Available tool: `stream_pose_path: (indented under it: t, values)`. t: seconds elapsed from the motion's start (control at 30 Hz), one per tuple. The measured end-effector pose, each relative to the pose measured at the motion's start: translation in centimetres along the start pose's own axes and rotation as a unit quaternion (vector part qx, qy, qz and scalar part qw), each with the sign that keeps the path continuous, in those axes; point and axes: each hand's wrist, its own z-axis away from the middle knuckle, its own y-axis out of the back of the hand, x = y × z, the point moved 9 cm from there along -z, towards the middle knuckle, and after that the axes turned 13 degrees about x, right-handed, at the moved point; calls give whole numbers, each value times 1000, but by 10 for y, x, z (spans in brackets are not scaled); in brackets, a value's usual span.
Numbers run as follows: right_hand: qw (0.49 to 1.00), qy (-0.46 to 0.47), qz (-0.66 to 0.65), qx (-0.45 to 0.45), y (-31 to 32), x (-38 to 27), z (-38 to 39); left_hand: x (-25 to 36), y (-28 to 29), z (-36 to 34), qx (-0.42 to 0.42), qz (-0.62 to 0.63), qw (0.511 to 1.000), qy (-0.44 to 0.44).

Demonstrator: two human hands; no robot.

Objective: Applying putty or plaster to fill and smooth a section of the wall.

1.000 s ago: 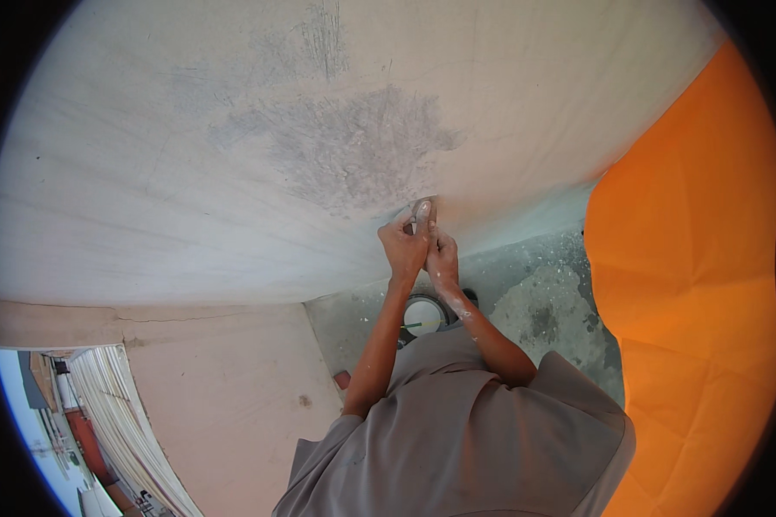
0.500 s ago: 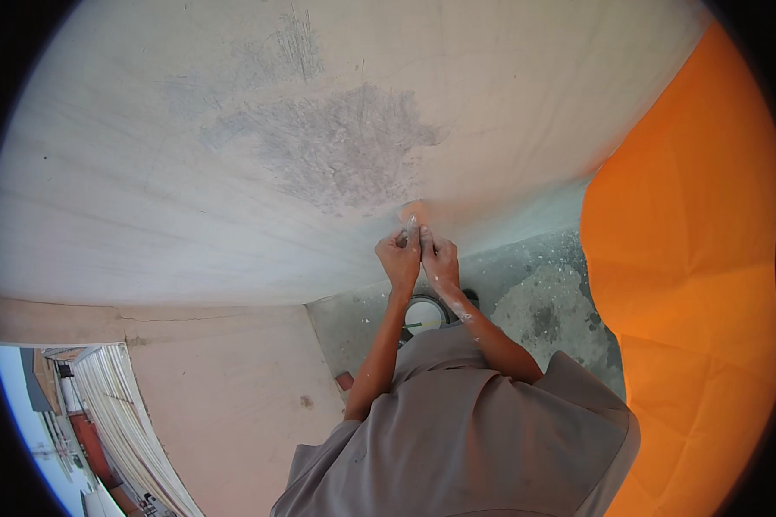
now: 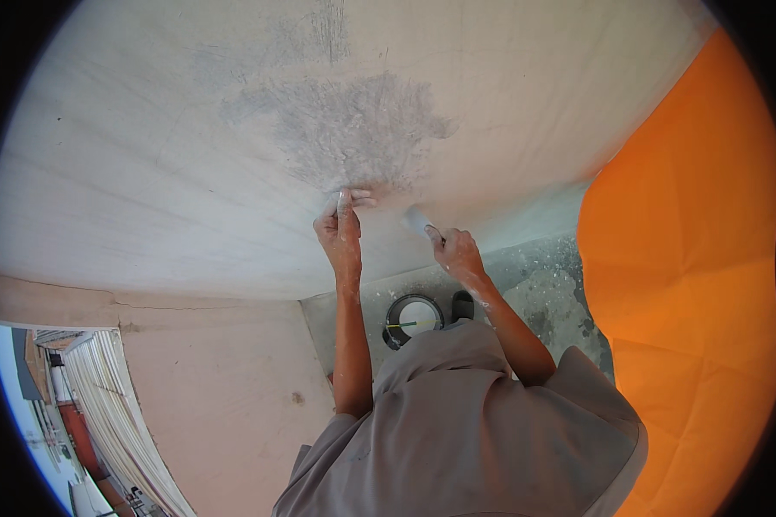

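My right hand (image 3: 457, 252) grips a putty knife (image 3: 416, 219), its pale blade angled up and left close to the wall (image 3: 233, 207). To the left, my left hand (image 3: 341, 222) is raised at the lower edge of a rough grey scraped patch (image 3: 353, 129). Its fingers stretch toward the right with the thumb up, and no tool shows in it. White smears mark the fingers of this hand and my right forearm. Whether the left fingertips touch the wall is hard to tell.
Below my hands, a dark round bucket (image 3: 391, 314) with white contents stands on the stained floor (image 3: 543, 302), a green-yellow stick across it. Beside it is a dark sandal (image 3: 463, 305). An orange sheet (image 3: 681, 258) hangs at the right. An opening with pale curtain (image 3: 116, 405) lies lower left.
My hands were together below the patch, at the blade. Now they are apart: the left has moved left and up, while the right has shifted right and lower with the putty knife.
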Motion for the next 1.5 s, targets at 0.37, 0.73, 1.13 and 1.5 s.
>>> stream_pose_path:
  t: [0.37, 0.73, 1.13, 1.5]
  values:
    - [926, -23, -375, 32, 213, -143, -64, 5, 60, -3, -45, -50, 997, -25]
    - [997, -42, -9, -69, 19, 21, 31, 108, 81, -8, -43, -193, 937, -288]
    - [997, -2, 57, 53, 77, -24, -21, 153, 73, -18, -117, -120, 934, -315]
    - [987, 65, -145, 38, 154, -224, -25, 103, 90, -32, -177, -125, 962, -168]
